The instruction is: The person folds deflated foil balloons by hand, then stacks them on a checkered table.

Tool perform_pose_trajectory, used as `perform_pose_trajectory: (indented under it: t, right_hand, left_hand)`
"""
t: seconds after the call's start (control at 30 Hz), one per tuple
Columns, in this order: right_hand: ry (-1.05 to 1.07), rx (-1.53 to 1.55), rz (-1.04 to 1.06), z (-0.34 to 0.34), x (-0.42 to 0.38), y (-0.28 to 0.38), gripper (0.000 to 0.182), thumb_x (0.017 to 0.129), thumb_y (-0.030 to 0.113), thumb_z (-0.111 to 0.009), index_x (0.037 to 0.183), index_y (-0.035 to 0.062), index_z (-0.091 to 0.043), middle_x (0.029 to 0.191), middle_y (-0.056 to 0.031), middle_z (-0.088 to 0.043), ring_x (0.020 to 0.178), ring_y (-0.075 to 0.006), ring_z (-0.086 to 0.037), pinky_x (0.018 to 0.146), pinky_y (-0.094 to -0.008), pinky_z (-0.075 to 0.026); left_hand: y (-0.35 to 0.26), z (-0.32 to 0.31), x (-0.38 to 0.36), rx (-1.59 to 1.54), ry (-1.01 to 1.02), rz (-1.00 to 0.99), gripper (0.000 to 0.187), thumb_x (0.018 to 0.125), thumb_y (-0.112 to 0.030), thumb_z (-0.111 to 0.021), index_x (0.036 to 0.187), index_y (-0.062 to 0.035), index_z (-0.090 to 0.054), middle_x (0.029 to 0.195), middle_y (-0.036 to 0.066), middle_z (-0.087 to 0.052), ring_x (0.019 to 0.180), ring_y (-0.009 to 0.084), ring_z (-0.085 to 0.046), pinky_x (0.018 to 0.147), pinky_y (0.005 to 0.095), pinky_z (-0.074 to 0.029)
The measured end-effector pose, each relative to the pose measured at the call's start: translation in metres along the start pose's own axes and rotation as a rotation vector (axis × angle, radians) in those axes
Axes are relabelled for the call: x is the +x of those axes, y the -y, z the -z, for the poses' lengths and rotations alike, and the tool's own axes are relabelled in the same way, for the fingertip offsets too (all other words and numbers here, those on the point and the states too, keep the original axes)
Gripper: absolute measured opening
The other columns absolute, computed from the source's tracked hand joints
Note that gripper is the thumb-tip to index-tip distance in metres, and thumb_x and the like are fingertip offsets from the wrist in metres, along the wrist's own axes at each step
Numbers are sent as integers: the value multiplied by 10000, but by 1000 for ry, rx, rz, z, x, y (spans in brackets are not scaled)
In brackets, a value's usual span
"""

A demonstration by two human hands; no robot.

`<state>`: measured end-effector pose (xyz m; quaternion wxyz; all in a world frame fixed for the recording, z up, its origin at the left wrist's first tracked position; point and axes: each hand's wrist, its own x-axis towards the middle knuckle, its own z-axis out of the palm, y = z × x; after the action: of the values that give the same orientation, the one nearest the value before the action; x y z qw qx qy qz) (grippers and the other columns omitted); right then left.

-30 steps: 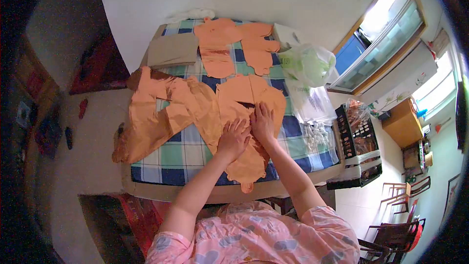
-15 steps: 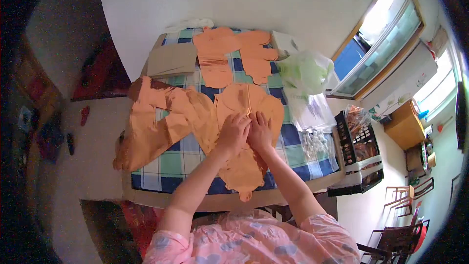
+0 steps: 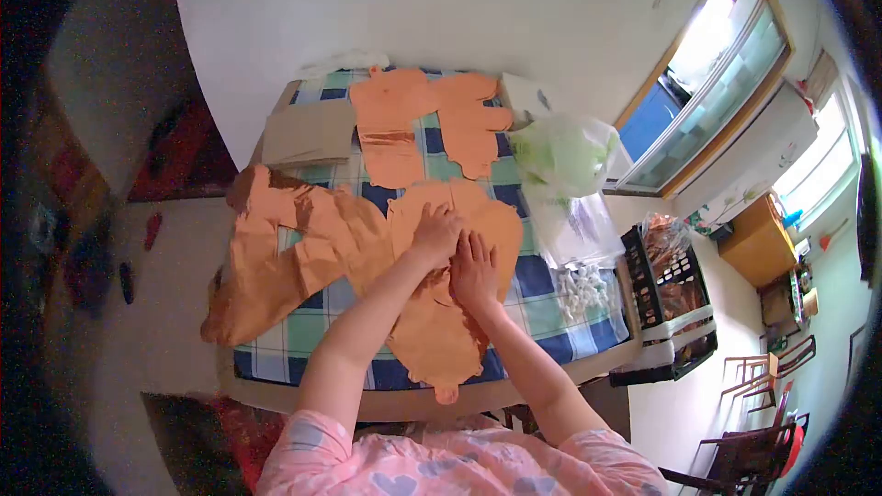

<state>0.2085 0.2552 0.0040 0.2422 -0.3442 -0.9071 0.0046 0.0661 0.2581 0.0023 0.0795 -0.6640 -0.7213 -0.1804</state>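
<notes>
A flat orange foil balloon (image 3: 441,335), with rounded lobes and a small tab at its near end, lies on the checked cloth in front of me. My left hand (image 3: 435,235) rests over its upper middle, fingers bent and drawn together; what they pinch, if anything, is hidden. Just to the right and slightly nearer, my right hand (image 3: 475,274) lies on the same foil with fingers stretched out. Creased copper-brown foil (image 3: 262,276) spreads to the left, touching the balloon's side. Farther back lie two more flat orange foil shapes (image 3: 390,106).
Brown cardboard (image 3: 310,133) lies at the back left of the checked cloth (image 3: 542,312). Clear and greenish plastic bags (image 3: 565,156) sit at the right, with small white pieces (image 3: 586,292) in front. A black crate (image 3: 663,289) stands off the right edge.
My left hand has moved up and left across the foil. My right hand has flattened and shifted slightly nearer. The thin line that showed above my fingers is gone from sight. The view has tilted slightly.
</notes>
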Motion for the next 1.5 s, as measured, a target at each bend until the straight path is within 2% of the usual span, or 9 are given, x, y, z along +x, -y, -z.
perform_pose_trajectory:
  t: [0.1, 0.17, 0.4, 0.47, 0.87, 0.97, 1.07, 1.27, 1.5]
  right_hand:
    - [138, -6, -25, 0, 0, -3, 504, 930, 230, -404, 1404, 77, -329, 1417, -210, -347, 1325, -362, -309, 1082, -546, -192]
    - [142, 4, -17, -1, -2, -4, 506, 927, 225, -412, 1409, 93, -331, 1419, -212, -343, 1332, -367, -296, 1081, -552, -187]
    - [163, -7, -7, -3, -1, -6, 526, 922, 232, -430, 1424, 118, -319, 1434, -214, -320, 1349, -368, -266, 1083, -561, -177]
    - [62, 40, -15, -4, -1, -5, 497, 887, 197, -487, 1371, 130, -399, 1397, -202, -366, 1315, -364, -313, 1069, -553, -210]
    - [72, 19, 0, -7, -1, -6, 465, 894, 210, -473, 1344, 101, -424, 1371, -222, -394, 1297, -381, -339, 1058, -559, -230]
    - [60, 18, -4, -5, 0, -4, 434, 882, 198, -489, 1306, 108, -470, 1349, -206, -420, 1284, -368, -357, 1053, -552, -243]
    - [18, 27, -5, -7, 0, -4, 406, 871, 185, -503, 1270, 113, -511, 1329, -189, -444, 1273, -357, -373, 1048, -548, -252]
    - [-3, -7, 12, -10, 0, -5, 392, 872, 185, -506, 1256, 107, -520, 1324, -187, -449, 1269, -362, -378, 1042, -556, -258]
    - [-24, 33, -3, -13, -2, -5, 388, 873, 177, -518, 1255, 105, -519, 1308, -184, -462, 1272, -356, -376, 1045, -553, -258]
  left_hand:
    - [5, -1, -2, -16, 16, 10, 290, 840, -195, -523, 1101, -108, -616, 1217, 59, -554, 1192, 236, -445, 1030, 539, -265]
    - [6, 5, -5, 8, 78, 12, 306, 834, -200, -529, 1114, -103, -609, 1242, 60, -537, 1212, 237, -432, 1038, 534, -262]
    - [8, -4, -1, -48, -70, -26, 268, 836, -179, -514, 1061, -85, -625, 1276, 61, -508, 1241, 265, -404, 1062, 528, -242]
    - [9, -9, 0, -20, -73, -27, 258, 840, -174, -503, 1046, -85, -630, 1277, 63, -507, 1240, 269, -404, 1063, 528, -241]
    - [13, -17, 2, 39, -145, 0, 210, 832, -176, -509, 980, -76, -620, 1082, 61, -595, 1098, 242, -496, 1016, 553, -287]
    - [12, -20, 7, 29, -198, 63, 229, 854, -185, -476, 1002, -73, -610, 1088, 66, -591, 1104, 250, -495, 1005, 564, -297]
    - [16, -20, 18, 40, -61, 131, 284, 879, -203, -435, 1081, -67, -582, 1164, 76, -567, 1149, 263, -481, 1011, 578, -281]
    - [19, -18, 24, 135, 42, 212, 411, 895, -218, -416, 1275, -79, -486, 1387, 100, -407, 1324, 278, -329, 1046, 578, -229]
    - [-14, -3, -42, -59, -73, 186, 433, 896, -207, -452, 1314, -93, -442, 1405, 104, -383, 1334, 287, -303, 1078, 543, -190]
